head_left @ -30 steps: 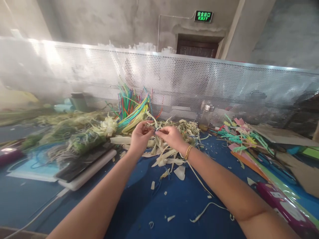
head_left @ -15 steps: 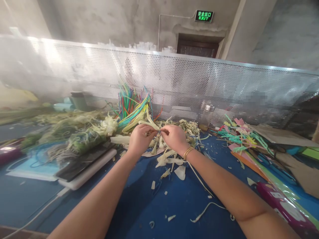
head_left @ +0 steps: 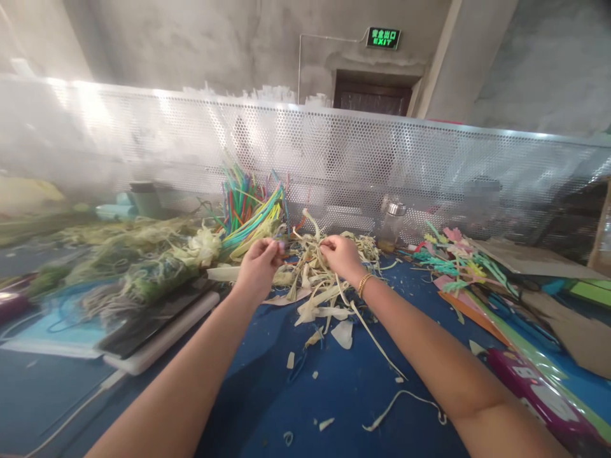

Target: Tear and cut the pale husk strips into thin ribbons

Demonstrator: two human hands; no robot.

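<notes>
Though apart, hands (head_left: 260,262) (head_left: 341,256) at pale strips (head_left: 312,305).

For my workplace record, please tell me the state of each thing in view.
Left hand, closed, contents unclear
Right hand, pinching pale husk strips
Exit sign, lit
Glass bottle, upright, capped
Coloured stems, bunched
White cable, plugged into white device
Gold bracelet, worn

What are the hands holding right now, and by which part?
The right hand pinches a bundle of pale strips where they gather together; whether the left hand holds anything can't be told.
</notes>
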